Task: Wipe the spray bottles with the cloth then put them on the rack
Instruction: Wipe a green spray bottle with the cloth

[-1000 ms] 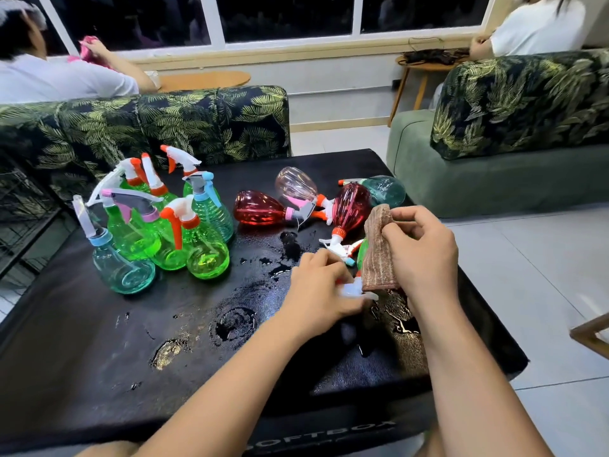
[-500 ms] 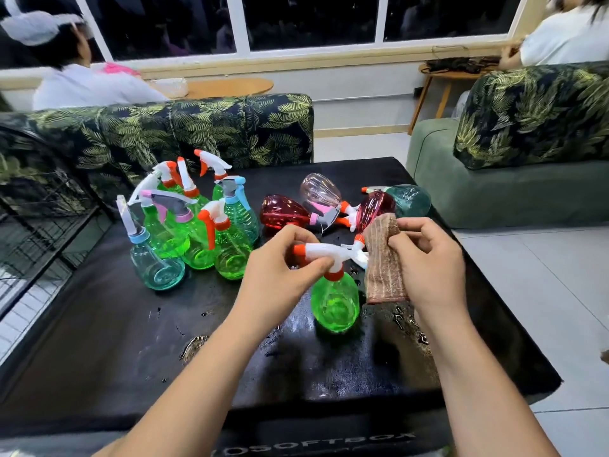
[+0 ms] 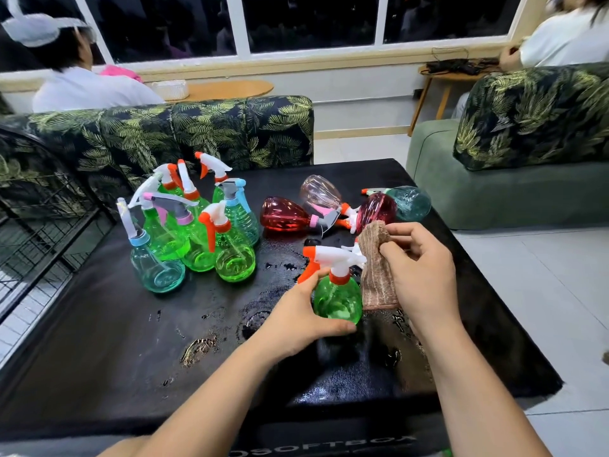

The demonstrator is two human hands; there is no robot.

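Note:
A green spray bottle (image 3: 337, 300) with a white and orange trigger head stands upright on the wet black table (image 3: 99, 341). My left hand (image 3: 296, 319) grips its round body from the left and below. My right hand (image 3: 423, 272) holds a brown ribbed cloth (image 3: 375, 275) just right of the bottle, touching its nozzle. Several upright green and teal bottles (image 3: 194, 232) stand in a cluster at the left. Red, pink and teal bottles (image 3: 333, 209) lie on their sides behind the cloth. A black wire rack (image 3: 36, 222) stands at the far left.
Water patches (image 3: 201, 347) lie on the table's near middle. A leaf-patterned sofa (image 3: 171, 133) backs the table, and a green sofa (image 3: 507, 186) is at the right. Two people sit by the window, one at each far corner.
My left hand stood the green bottle upright, then slid from its trigger head down to its body. My right hand kept the cloth beside it.

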